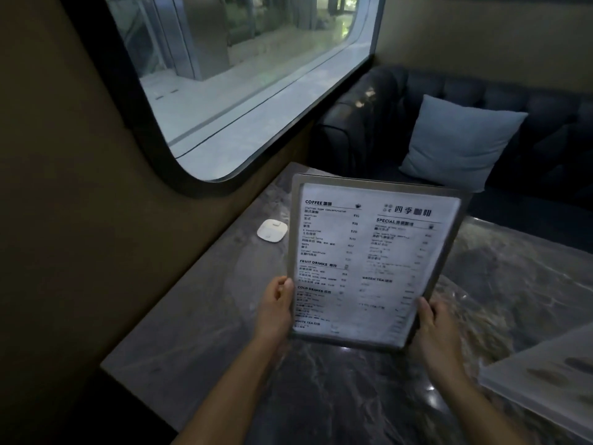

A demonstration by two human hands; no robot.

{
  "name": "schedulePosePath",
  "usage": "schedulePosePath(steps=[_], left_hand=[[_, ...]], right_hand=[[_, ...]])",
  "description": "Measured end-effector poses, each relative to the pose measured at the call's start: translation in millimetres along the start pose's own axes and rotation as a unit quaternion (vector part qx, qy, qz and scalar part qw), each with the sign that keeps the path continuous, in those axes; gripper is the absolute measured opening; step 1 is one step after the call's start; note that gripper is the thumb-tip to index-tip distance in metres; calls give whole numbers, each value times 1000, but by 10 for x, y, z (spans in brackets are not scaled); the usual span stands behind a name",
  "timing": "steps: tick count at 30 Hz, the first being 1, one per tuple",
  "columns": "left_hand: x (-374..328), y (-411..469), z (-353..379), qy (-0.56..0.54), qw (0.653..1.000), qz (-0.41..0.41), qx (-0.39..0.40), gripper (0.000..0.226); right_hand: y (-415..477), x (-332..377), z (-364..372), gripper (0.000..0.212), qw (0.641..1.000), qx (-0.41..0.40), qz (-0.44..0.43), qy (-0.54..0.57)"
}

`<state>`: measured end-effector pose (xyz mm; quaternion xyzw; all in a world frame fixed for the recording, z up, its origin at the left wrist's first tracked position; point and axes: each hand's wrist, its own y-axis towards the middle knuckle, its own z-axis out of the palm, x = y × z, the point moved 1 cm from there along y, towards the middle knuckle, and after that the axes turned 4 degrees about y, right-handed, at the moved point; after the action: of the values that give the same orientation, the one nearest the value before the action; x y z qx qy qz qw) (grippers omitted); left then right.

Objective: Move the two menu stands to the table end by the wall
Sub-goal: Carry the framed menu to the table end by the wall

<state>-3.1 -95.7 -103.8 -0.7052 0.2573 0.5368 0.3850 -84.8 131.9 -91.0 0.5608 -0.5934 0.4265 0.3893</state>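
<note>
Fingers (284, 285) of the left hand (276, 308) and right hand (438, 329) pinched the lower side edges of a grey-framed, rigid printed menu stand (373, 261), held tilted above the dark marbled table (199, 316) near its wall-side edge. It looked light, stiff and smooth, best gripped by the frame. A second pale stand (545, 377) lay at the table's right edge.

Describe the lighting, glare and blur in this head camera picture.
Head view: dim room, with the brightest light from the window; the marble table shows glossy glare on its right part; the menu stand in both hands has sharp upper-left text, smeared lower right; wide-angle curves the window frame.
</note>
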Motion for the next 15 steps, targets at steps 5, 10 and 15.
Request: schedulePosePath(steps=[5, 10, 15], left_hand=[[76, -148, -511, -48, 995, -7, -86, 29], [140, -352, -1039, -87, 980, -33, -177, 26], [279, -662, -1546, -122, 965, -23, -233, 23]], right_hand=[[-71, 125, 460, 28, 997, 78, 1, -17], [-262, 297, 943, 29, 988, 150, -33, -24], [-482, 416, 1484, 24, 976, 216, -32, -13]])
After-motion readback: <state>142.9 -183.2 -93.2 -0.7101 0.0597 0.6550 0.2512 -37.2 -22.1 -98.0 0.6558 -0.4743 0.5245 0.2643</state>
